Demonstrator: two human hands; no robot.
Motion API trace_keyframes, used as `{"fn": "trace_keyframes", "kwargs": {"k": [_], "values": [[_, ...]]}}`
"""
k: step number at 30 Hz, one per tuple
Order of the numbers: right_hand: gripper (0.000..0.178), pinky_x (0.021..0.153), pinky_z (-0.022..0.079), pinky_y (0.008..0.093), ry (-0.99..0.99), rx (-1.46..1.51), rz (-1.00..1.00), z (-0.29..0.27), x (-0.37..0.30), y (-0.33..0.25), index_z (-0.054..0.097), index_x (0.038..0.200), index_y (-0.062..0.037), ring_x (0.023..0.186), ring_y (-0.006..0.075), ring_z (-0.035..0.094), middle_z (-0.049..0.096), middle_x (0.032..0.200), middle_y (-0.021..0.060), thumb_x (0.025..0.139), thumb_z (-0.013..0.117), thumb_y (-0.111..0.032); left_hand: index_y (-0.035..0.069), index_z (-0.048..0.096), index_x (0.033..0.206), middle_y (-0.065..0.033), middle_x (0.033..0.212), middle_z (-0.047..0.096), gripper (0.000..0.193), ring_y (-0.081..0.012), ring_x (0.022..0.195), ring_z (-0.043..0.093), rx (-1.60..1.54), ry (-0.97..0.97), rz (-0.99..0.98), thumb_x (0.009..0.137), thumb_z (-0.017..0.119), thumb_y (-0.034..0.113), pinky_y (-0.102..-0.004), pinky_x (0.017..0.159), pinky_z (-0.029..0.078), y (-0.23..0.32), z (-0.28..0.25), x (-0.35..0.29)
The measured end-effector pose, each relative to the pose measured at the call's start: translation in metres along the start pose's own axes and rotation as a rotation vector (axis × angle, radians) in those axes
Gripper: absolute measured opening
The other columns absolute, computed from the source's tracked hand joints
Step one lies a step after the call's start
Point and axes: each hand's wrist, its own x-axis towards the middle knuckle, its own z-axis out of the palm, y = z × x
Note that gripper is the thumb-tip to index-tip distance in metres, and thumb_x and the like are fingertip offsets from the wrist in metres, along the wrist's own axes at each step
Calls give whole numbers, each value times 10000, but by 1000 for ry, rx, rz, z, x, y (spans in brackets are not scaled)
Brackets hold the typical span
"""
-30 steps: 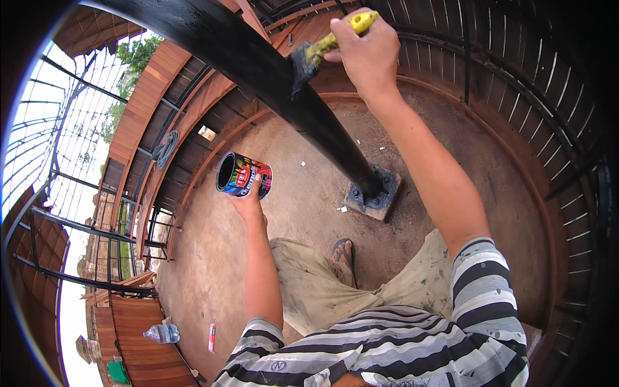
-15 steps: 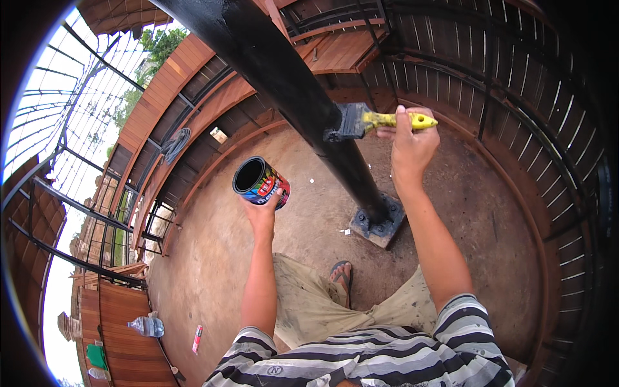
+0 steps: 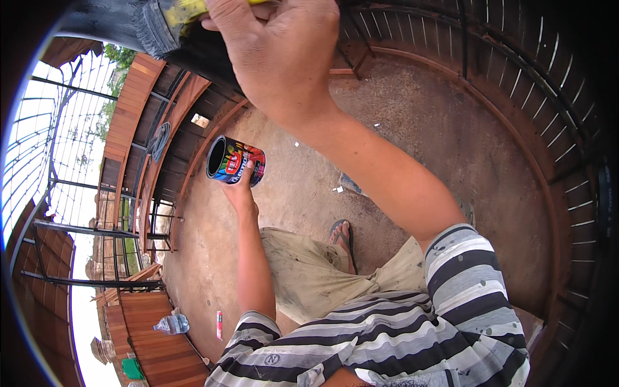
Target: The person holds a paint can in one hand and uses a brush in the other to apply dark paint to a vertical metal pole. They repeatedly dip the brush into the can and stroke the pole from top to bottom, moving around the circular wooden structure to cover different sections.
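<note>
My right hand [image 3: 284, 58] is raised close in front of me, its fingers closed round the yellow handle of a paintbrush [image 3: 158, 29]. The dark, paint-coated bristles lie against the upper part of a black metal post [image 3: 97, 24], which my hand and forearm partly hide. Lower and to the left, my left hand [image 3: 242, 185] grips a paint can [image 3: 244, 161] with a colourful label. The can is tilted, with its dark open mouth turned to the left. How much paint is inside cannot be seen.
Dark slatted walls curve round the brown floor [image 3: 412, 148]. Wooden benches [image 3: 138, 97] run along the left, with a coiled cable [image 3: 158, 142] by them. At lower left are a clear plastic bottle [image 3: 171, 324], a red tube [image 3: 219, 324] and a green object [image 3: 133, 368].
My right hand has moved up and left with the paintbrush, from the post's middle to its upper part. The paint can has shifted slightly left and tilts more. My view has turned.
</note>
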Motion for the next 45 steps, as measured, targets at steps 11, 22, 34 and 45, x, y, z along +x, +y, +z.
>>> {"fn": "trace_keyframes", "kwargs": {"k": [11, 22, 34, 45], "values": [[253, 811, 721, 381, 574, -385, 936, -245, -239, 16, 599, 1156, 53, 951, 273, 796, 686, 1099, 170, 1110, 690, -180, 74, 520, 1508, -85, 1415, 676, 702, -207, 1266, 667, -48, 22, -7, 914, 894, 59, -397, 1104, 527, -3, -17, -7], [370, 678, 667, 395, 126, -593, 1130, -292, -150, 113, 661, 1031, 62, 771, 279, 806, 769, 877, 210, 1018, 777, -289, 89, 490, 1547, -98, 1458, 659, 763, -221, 1292, 651, -74, -54, 14, 906, 905, 78, -411, 1126, 517, 0, -7, -4], [369, 631, 689, 371, 430, -711, 1411, -454, -290, 102, 633, 1113, 45, 771, 264, 813, 765, 952, 206, 1063, 750, -302, 67, 503, 1535, -103, 1438, 665, 696, -216, 1264, 666, -62, -117, 18, 940, 865, 75, -408, 1091, 537, 13, 15, -9], [345, 666, 639, 393, 22, -645, 1144, -346, -182, 133, 639, 1071, 20, 707, 283, 788, 762, 913, 195, 1036, 758, -302, 45, 568, 1466, -80, 1354, 704, 590, -176, 1172, 695, -11, -73, 0, 960, 866, 109, -353, 1012, 557, 2, -8, -10]]}}
